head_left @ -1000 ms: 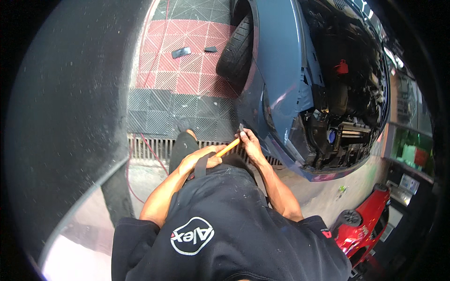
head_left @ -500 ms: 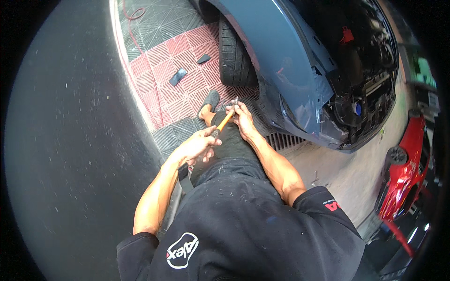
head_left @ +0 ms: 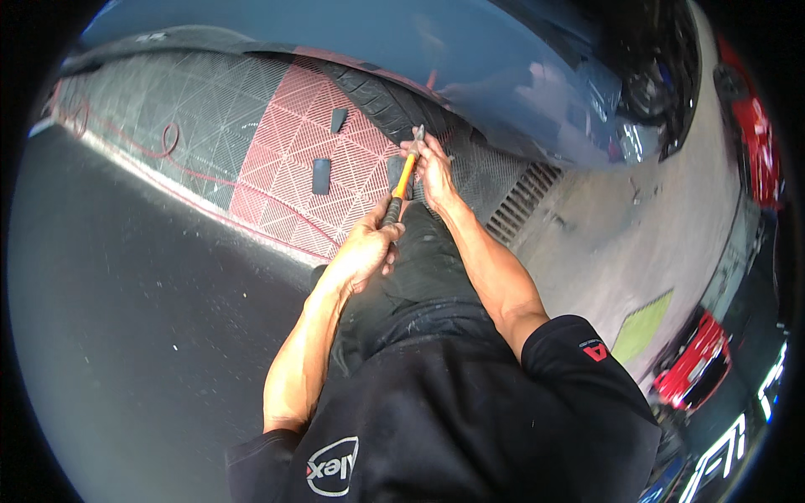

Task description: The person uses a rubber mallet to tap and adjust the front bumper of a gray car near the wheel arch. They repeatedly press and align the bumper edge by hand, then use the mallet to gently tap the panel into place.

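Our view has turned since the earlier frame, so the car [head_left: 360,32] now stretches across the top, and the hammer [head_left: 405,178] points more steeply away from us, its head beside the tyre [head_left: 377,102] as we see it. We hold the hammer in the air before our legs; whether its head touches the tyre, we cannot tell.

Our left hand [head_left: 364,250] is wrapped around the black grip, the lower fingers curling loosely beneath. Our right hand [head_left: 434,174] pinches the hammer near its metal head, the thumb and fingertips drawn together there. Between both hands the orange shaft shows bare.

Below the car we see the tiles [head_left: 281,155], red in the middle band and dark to either side. Near the red band's car-side edge lies a black wedge [head_left: 338,120], close to the tyre; nearer its middle lies a dark slab [head_left: 321,177], apart from the wedge. We see a red hose [head_left: 170,139] looping over the left-hand dark tiles and running along their near edge. At the tiles' right edge sits a grate [head_left: 525,198].
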Motion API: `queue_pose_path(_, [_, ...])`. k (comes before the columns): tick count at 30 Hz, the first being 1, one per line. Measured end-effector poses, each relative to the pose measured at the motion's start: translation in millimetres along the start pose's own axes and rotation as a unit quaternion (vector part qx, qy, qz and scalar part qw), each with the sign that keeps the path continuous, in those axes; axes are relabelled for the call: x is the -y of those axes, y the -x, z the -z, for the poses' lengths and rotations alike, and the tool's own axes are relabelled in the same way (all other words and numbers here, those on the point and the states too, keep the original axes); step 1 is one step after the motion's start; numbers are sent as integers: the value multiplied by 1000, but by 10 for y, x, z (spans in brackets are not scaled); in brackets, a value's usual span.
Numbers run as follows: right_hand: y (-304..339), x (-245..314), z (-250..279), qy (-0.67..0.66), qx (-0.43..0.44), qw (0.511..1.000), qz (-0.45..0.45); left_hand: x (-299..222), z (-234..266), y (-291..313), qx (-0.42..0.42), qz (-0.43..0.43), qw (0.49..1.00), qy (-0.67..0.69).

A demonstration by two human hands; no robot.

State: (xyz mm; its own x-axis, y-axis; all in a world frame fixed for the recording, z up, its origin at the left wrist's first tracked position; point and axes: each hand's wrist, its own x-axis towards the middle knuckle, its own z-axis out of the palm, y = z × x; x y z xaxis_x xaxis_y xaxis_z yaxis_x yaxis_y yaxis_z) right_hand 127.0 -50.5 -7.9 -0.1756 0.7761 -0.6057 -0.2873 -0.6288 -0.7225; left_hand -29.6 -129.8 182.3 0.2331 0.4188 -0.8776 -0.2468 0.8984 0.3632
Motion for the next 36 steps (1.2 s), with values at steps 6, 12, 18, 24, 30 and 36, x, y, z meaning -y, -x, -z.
queue_pose_path(6, [-295, -135, -205, -77, -125, 984, 106, -396, 99, -235, 9, -13, 997, -69])
queue_pose_path(12, [-682, -291, -287, -137, -144, 953, 228, -332, 126, -455, 17, -102, 986, -133])
queue_pose_path(18, [-742, -184, -395, -224, -117, 925, 282, -191, 208, -545, 2, -147, 967, -208])
queue_pose_path(24, [-861, -165, -309, -181, -113, 925, 314, -90, 318, -612, 13, -188, 956, -226])
queue_pose_path(30, [-760, -11, -451, -261, -131, 916, 275, -24, 543, -731, 21, -217, 940, -264])
queue_pose_path(36, [-875, -71, -416, -266, -108, 915, 284, -10, 608, -773, 30, -226, 939, -256])
